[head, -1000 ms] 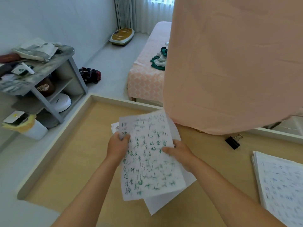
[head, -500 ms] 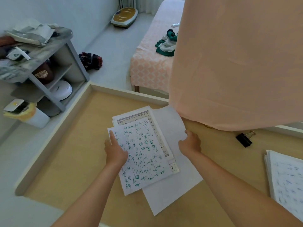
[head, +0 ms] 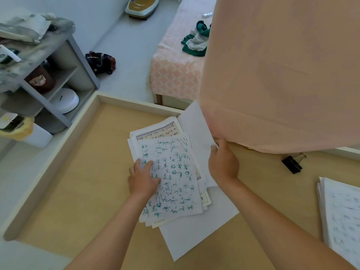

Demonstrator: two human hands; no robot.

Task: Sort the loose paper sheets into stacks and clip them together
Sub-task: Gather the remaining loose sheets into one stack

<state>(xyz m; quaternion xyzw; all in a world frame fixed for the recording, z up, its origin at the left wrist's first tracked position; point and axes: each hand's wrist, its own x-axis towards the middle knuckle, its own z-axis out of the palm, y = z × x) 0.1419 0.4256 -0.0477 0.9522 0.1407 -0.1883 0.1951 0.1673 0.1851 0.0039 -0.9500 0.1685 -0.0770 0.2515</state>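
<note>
While left hand (head: 143, 177) lies spread on green-scrawled stack (head: 171, 178) | right hand (head: 223, 162) pinches blank sheet (head: 196, 123) — loosely fanned

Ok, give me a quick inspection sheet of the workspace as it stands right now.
Surface: tan tabletop with a raised pale rim.
Job's things: green-ink sheet on top of a loose pile, fanned over a blank white sheet; second paper stack at the right edge, blurred; black binder clip lying apart, not on any paper.
Clutter: pink cloth hanging over the table's far right part.
Grippers: left hand pressed flat on the green-ink sheet; right hand pinching the blank sheet's right edge.
Cables: nothing seen.
Surroundings: grey shelf unit left, dark bag on the floor, bed behind.
</note>
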